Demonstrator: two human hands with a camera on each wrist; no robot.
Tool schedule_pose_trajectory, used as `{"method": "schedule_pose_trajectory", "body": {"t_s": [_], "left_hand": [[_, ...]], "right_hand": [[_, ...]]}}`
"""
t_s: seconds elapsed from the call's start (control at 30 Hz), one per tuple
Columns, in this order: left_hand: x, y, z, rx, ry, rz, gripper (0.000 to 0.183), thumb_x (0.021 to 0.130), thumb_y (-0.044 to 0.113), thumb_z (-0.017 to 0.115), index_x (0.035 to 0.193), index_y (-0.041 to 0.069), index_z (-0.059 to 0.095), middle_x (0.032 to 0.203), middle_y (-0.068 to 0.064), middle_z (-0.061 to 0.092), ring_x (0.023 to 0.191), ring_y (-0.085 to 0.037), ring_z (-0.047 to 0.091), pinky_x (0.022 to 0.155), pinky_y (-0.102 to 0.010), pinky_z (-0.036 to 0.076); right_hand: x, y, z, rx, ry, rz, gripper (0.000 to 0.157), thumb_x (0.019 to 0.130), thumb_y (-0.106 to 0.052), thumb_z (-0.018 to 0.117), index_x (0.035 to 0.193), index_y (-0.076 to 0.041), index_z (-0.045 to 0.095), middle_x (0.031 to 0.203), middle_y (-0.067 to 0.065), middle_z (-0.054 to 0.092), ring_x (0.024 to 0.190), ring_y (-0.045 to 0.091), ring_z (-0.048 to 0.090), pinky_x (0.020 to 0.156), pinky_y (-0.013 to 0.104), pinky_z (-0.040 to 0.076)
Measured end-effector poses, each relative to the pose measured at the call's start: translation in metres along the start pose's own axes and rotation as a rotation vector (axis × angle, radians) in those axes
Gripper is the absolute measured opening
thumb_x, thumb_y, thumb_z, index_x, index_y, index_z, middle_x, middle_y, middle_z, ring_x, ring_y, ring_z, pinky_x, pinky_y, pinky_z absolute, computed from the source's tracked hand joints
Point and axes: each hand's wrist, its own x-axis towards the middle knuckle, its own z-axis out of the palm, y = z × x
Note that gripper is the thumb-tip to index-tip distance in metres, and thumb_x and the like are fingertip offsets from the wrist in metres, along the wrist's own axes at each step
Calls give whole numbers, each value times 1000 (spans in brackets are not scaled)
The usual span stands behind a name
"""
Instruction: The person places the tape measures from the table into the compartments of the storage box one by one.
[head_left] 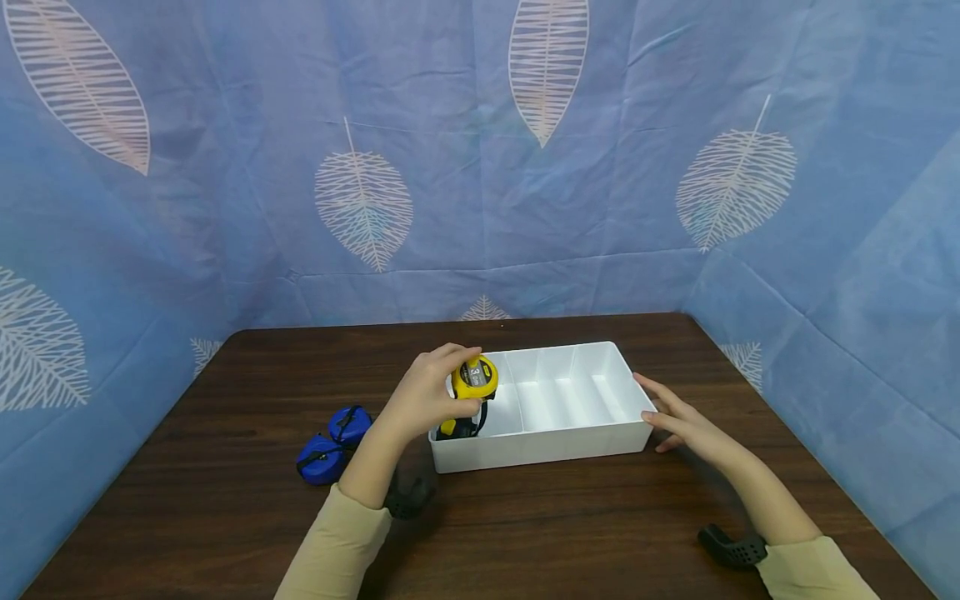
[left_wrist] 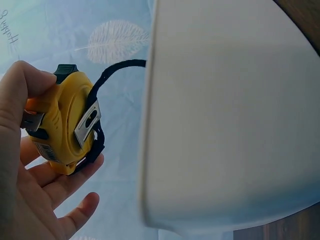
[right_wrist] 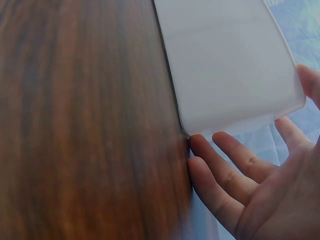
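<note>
My left hand grips a yellow tape measure over the left end of a white divided box. In the left wrist view, the tape measure shows a metal belt clip, and its black strap runs behind the box wall. A black and yellow object sits in the left compartment, partly hidden by the front wall. At the box's right end is my right hand, fingers extended. In the right wrist view, the fingertips are right at the box's end wall.
Left of the box, a pair of blue rounded cups with black bands lies on the dark wooden table. The left forearm passes close beside them. A blue leaf-patterned cloth hangs behind and around the table.
</note>
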Motion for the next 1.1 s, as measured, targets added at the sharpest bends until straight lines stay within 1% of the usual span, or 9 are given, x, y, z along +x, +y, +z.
{"method": "schedule_pose_trajectory", "body": {"t_s": [0.1, 0.2, 0.37, 0.43, 0.6, 0.73, 0.83, 0.97, 1.1], "left_hand": [[0, 1, 4, 72, -14, 1, 65, 73, 25, 78, 133, 11, 58, 122, -2, 57, 106, -26, 51, 91, -43, 43], [1, 1, 7, 126, -28, 14, 65, 73, 27, 77, 132, 9, 58, 121, -3, 57, 104, -24, 53, 95, -46, 37], [2, 1, 12, 186, -51, 30, 64, 74, 31, 74, 132, 10, 58, 122, -5, 57, 105, -23, 52, 99, -46, 35], [3, 1, 15, 201, -62, 35, 64, 74, 33, 73, 132, 10, 58, 123, -5, 56, 106, -23, 52, 101, -47, 34], [3, -2, 20, 222, -84, 89, 63, 76, 32, 72, 132, 7, 57, 122, -6, 57, 105, -20, 53, 100, -50, 35], [3, -4, 24, 254, -119, 117, 63, 78, 34, 69, 134, 7, 56, 124, -5, 56, 109, -21, 52, 99, -48, 35], [3, -4, 25, 268, -133, 129, 63, 79, 35, 67, 135, 8, 55, 125, -5, 56, 110, -21, 52, 98, -47, 35], [2, -4, 27, 286, -142, 138, 63, 80, 33, 69, 135, 8, 54, 124, -5, 56, 106, -19, 52, 99, -46, 35], [2, -4, 30, 283, -171, 135, 64, 79, 30, 72, 136, 8, 53, 121, -5, 56, 101, -19, 51, 96, -42, 39]], "right_hand": [[0, 1, 0, -1, 1, -1, 67, 101, -19, 45, 154, -10, 5, 149, 34, 9, 117, 56, 41, 68, 49, 51], [0, 1, 0, -2, 0, -2, 67, 101, -19, 45, 154, -10, 5, 150, 34, 9, 117, 56, 41, 67, 49, 51], [0, 1, 0, 1, -6, -10, 67, 101, -18, 44, 154, -8, 5, 151, 33, 5, 117, 57, 39, 68, 49, 51], [0, 1, 0, -1, -5, -10, 67, 101, -19, 44, 154, -7, 5, 151, 33, 5, 117, 57, 39, 68, 49, 51], [1, 3, 0, -15, -3, 1, 66, 101, -21, 44, 154, -8, 6, 150, 33, 9, 117, 56, 40, 69, 48, 51], [1, 3, 1, -19, -2, 6, 66, 102, -22, 44, 154, -9, 6, 150, 34, 11, 117, 56, 40, 69, 48, 51], [1, 3, 1, -17, -3, 5, 66, 102, -22, 44, 154, -10, 6, 149, 34, 12, 117, 55, 40, 69, 48, 51], [0, 3, 1, -19, -4, 1, 66, 102, -22, 44, 155, -10, 6, 148, 34, 13, 117, 55, 41, 69, 47, 51], [0, 3, 1, -19, -3, -1, 66, 102, -21, 44, 154, -9, 6, 148, 34, 14, 116, 55, 41, 69, 48, 51]]}}
